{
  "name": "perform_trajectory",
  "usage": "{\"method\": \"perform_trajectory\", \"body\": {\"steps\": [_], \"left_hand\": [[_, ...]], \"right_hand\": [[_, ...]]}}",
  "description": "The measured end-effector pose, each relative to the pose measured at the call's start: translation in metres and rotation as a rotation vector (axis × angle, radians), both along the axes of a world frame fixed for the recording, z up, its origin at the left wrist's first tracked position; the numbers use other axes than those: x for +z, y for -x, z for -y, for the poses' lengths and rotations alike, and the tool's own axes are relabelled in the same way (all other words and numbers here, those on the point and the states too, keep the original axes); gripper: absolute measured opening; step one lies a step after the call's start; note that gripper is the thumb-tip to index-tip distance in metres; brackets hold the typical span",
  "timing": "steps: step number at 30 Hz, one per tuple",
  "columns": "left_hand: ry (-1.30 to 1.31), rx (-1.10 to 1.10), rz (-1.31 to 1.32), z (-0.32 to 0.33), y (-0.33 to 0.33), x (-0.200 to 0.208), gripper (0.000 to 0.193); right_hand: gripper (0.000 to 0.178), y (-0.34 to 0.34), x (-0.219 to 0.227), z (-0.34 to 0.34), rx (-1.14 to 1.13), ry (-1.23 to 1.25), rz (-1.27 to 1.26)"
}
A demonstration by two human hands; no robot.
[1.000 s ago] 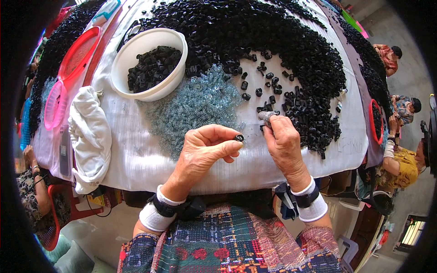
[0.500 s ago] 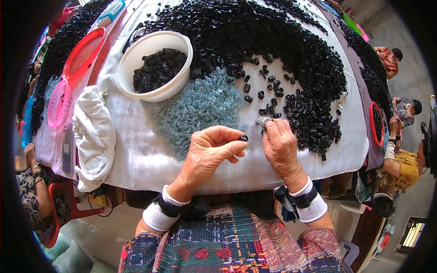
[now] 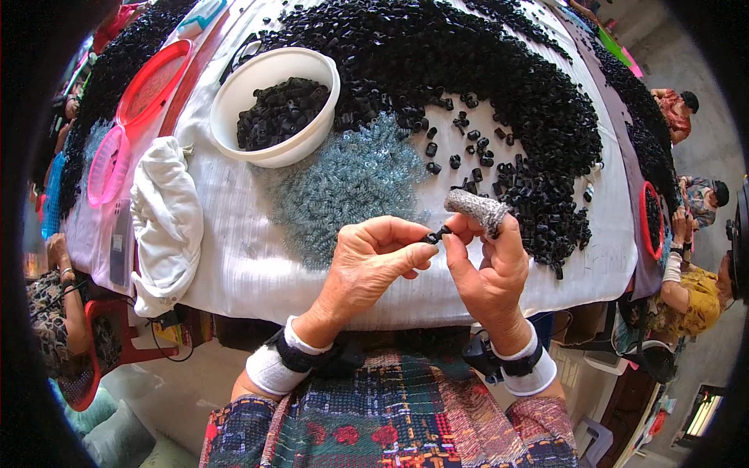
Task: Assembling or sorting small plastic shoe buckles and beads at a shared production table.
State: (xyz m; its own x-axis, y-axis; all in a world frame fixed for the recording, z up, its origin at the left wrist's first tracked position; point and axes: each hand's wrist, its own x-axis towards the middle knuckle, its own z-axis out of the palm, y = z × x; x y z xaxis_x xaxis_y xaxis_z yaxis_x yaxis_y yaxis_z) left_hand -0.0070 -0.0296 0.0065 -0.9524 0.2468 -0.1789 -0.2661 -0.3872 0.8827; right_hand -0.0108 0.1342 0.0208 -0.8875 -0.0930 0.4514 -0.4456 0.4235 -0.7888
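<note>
My left hand (image 3: 370, 253) pinches a small black plastic part (image 3: 431, 238) between thumb and index finger. Against its right end, a second small black piece (image 3: 445, 231) is gripped by the thumb and a finger of my right hand (image 3: 491, 269). A grey knitted sleeve (image 3: 474, 207) covers one right-hand finger. Where the two pieces meet is partly covered by fingertips. Just beyond my left hand spreads a heap of small bluish coil springs (image 3: 343, 195). Loose black parts (image 3: 472, 148) lie scattered beyond my right hand, along a large black pile (image 3: 538, 132).
A white bowl (image 3: 220, 129) partly filled with black parts stands behind the springs. Left of it are a bundled white cloth (image 3: 168, 226), a red sieve (image 3: 127, 117) and a pink basket (image 3: 92, 175). White cloth covers the table (image 3: 234, 257). Other people sit at both sides.
My right hand has left the loose black parts and turned inward, bringing a small black piece against the part in my left hand. The view has shifted slightly.
</note>
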Motion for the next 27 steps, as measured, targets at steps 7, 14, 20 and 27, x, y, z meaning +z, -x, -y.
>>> {"method": "perform_trajectory", "body": {"steps": [7, 14, 20, 27], "left_hand": [[0.091, 0.006, -0.027, 0.0004, -0.0007, -0.0016, 0.022], [0.164, 0.02, -0.026, 0.0006, -0.0012, -0.0032, 0.022], [0.188, 0.011, -0.038, 0.0024, -0.0007, -0.0052, 0.019], [0.152, 0.025, -0.006, -0.0004, -0.0002, -0.0064, 0.018]], "right_hand": [[0.029, 0.0004, -0.0072, 0.0045, -0.048, -0.006, -0.041], [0.025, -0.0023, -0.0108, 0.0068, -0.049, -0.018, -0.051], [0.023, -0.0013, -0.0044, 0.0057, -0.011, -0.179, -0.153], [0.022, -0.0009, -0.0035, 0.0056, 0.006, -0.22, -0.15]]}}
